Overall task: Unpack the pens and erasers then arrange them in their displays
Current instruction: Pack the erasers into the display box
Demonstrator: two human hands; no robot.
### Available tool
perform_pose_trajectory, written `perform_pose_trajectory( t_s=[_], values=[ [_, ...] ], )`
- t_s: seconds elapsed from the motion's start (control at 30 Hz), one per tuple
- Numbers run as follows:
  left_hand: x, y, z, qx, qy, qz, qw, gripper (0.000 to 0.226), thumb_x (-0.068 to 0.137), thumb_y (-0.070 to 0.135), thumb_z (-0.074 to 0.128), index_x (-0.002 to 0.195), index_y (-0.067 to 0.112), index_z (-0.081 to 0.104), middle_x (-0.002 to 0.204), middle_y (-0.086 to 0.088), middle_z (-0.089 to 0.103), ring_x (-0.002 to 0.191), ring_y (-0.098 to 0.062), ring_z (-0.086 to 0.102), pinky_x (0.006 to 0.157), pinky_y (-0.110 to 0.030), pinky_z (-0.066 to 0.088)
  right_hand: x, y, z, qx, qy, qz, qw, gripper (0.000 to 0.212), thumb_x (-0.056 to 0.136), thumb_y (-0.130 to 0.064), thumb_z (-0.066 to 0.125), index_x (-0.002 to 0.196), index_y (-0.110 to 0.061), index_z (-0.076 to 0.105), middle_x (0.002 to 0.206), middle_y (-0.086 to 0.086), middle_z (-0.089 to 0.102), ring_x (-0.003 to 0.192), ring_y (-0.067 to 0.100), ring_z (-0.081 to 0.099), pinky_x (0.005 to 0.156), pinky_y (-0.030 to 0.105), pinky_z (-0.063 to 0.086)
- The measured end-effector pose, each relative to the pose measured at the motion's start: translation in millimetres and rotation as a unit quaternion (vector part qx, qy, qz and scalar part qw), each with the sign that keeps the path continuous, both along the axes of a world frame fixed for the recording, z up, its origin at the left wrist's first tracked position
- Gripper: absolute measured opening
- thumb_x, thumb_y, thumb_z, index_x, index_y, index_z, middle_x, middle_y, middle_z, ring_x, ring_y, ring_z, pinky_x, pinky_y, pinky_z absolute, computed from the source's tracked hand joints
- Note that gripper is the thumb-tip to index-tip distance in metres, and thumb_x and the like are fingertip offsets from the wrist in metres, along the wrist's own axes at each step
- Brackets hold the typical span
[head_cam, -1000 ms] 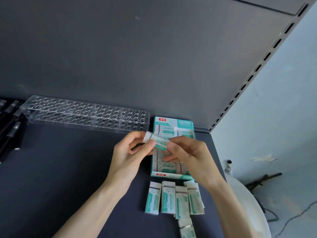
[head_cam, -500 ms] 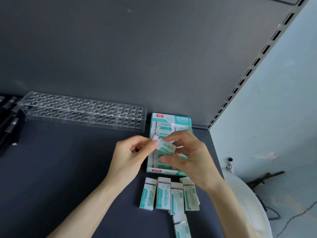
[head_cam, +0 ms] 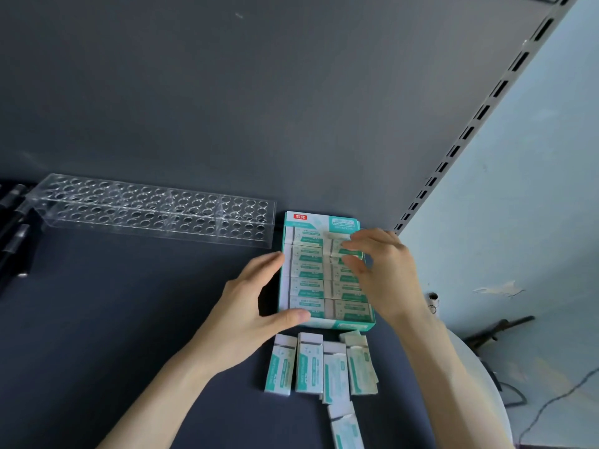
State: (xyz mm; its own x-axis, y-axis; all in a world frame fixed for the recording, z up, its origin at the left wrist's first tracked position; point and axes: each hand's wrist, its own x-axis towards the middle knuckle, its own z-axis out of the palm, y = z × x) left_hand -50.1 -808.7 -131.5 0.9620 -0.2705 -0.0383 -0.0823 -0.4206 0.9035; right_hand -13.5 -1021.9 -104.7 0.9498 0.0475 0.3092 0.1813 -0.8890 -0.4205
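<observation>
A teal and white eraser display box (head_cam: 319,220) lies on the dark shelf, holding two columns of wrapped erasers. My left hand (head_cam: 251,296) cups the box's left side, thumb on its front left corner. My right hand (head_cam: 384,270) pinches an eraser (head_cam: 340,247) near the top of the right column, fingertips on it inside the box. Several loose erasers (head_cam: 309,367) lie in a row in front of the box. A clear plastic pen rack (head_cam: 155,210) with many round holes stands empty at the back left.
Black pens (head_cam: 14,228) lie at the far left edge. The grey back panel rises behind, with a slotted upright (head_cam: 466,134) at the right. The shelf ends right of the box; a white round object (head_cam: 479,384) and cables sit below.
The eraser held between both hands in the air has gone down into the box's right column. My left hand let go of it and moved onto the box's left side.
</observation>
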Motion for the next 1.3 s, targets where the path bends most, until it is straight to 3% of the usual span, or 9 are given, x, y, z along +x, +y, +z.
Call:
perform_pose_trajectory(
  t_s=[0.17,0.57,0.7,0.8,0.93,1.0,1.1,1.2,1.3],
  values=[
    [0.7,-1.3,0.1,-0.011,0.002,0.009,1.000,0.093,0.063,0.056,0.072,0.145,0.033,0.034,0.144,0.030,0.030,0.138,-0.009,0.028,0.116,-0.041,0.025,5.4,3.1,-1.3,-0.045,-0.020,0.010,0.999,0.017,0.083,0.002,0.063,0.091,-0.007,0.075,0.102,0.011,0.062,0.093,0.035,0.053,0.079,0.038,0.046],
    [0.6,-0.8,0.6,-0.010,-0.018,0.018,1.000,0.083,0.071,0.041,0.080,0.142,0.031,0.039,0.140,0.025,0.036,0.134,-0.010,0.034,0.113,-0.044,0.028,13.5,5.4,1.1,-0.067,0.005,-0.010,0.998,0.021,0.092,-0.009,0.053,0.102,-0.013,0.072,0.110,0.005,0.059,0.096,0.027,0.047,0.086,0.034,0.038],
    [-2.6,-0.6,8.0,-0.022,-0.015,0.007,1.000,0.078,0.071,0.043,0.079,0.138,0.036,0.041,0.136,0.026,0.039,0.130,0.000,0.038,0.113,-0.040,0.030,-0.3,5.6,6.4,-0.001,0.005,-0.006,1.000,0.023,0.090,-0.015,0.060,0.111,-0.014,0.068,0.111,0.003,0.058,0.100,0.024,0.048,0.087,0.029,0.039],
    [-16.0,-4.9,10.1,0.013,-0.033,0.031,0.999,0.076,0.073,0.055,0.069,0.139,0.035,0.039,0.135,0.026,0.040,0.128,0.002,0.037,0.109,-0.029,0.032,-31.3,6.3,8.3,0.103,-0.027,0.002,0.994,0.022,0.088,-0.013,0.063,0.109,-0.011,0.067,0.102,-0.002,0.059,0.090,0.012,0.054,0.077,0.009,0.038],
    [-54.4,-12.1,7.6,0.018,-0.097,0.118,0.988,0.044,0.073,0.051,0.064,0.112,0.033,0.056,0.110,0.019,0.055,0.103,0.006,0.051,0.081,-0.004,0.037,-83.6,10.2,-1.1,0.193,-0.068,-0.012,0.979,0.014,0.085,-0.007,0.065,0.097,-0.012,0.069,0.089,-0.006,0.059,0.077,-0.004,0.056,0.067,0.001,0.038],
    [-70.9,-14.9,6.0,0.042,-0.111,0.143,0.983,0.041,0.072,0.050,0.063,0.106,0.026,0.061,0.099,0.016,0.056,0.095,-0.001,0.053,0.082,-0.011,0.040,-106.6,12.9,-8.6,0.204,-0.085,-0.025,0.975,0.012,0.084,-0.013,0.065,0.095,-0.011,0.069,0.087,-0.004,0.060,0.078,-0.006,0.054,0.067,0.000,0.037],
    [-86.2,-17.1,3.2,0.110,-0.126,0.168,0.972,0.054,0.073,0.053,0.061,0.112,0.016,0.062,0.099,0.010,0.054,0.093,-0.014,0.053,0.088,-0.040,0.045,-127.9,12.2,-20.2,0.197,-0.079,-0.066,0.975,0.012,0.083,-0.024,0.068,0.093,-0.017,0.069,0.088,-0.007,0.058,0.078,-0.001,0.053,0.065,0.006,0.039],
    [-92.3,-18.9,1.5,0.173,-0.134,0.169,0.961,0.061,0.076,0.059,0.055,0.115,0.012,0.065,0.103,0.004,0.051,0.097,-0.020,0.050,0.088,-0.036,0.036,-135.3,11.7,-28.0,0.185,-0.004,-0.088,0.979,0.027,0.080,-0.041,0.063,0.096,-0.021,0.070,0.089,-0.011,0.056,0.080,0.008,0.054,0.069,0.019,0.046],
    [-92.4,-19.5,-0.5,0.204,-0.135,0.164,0.956,0.046,0.080,0.050,0.063,0.111,0.017,0.069,0.101,0.006,0.048,0.096,-0.020,0.046,0.083,-0.027,0.023,-134.2,11.3,-30.0,0.179,0.010,-0.084,0.980,0.024,0.079,-0.037,0.066,0.096,-0.021,0.071,0.086,-0.015,0.057,0.075,0.006,0.053,0.068,0.014,0.043]
  ],
)
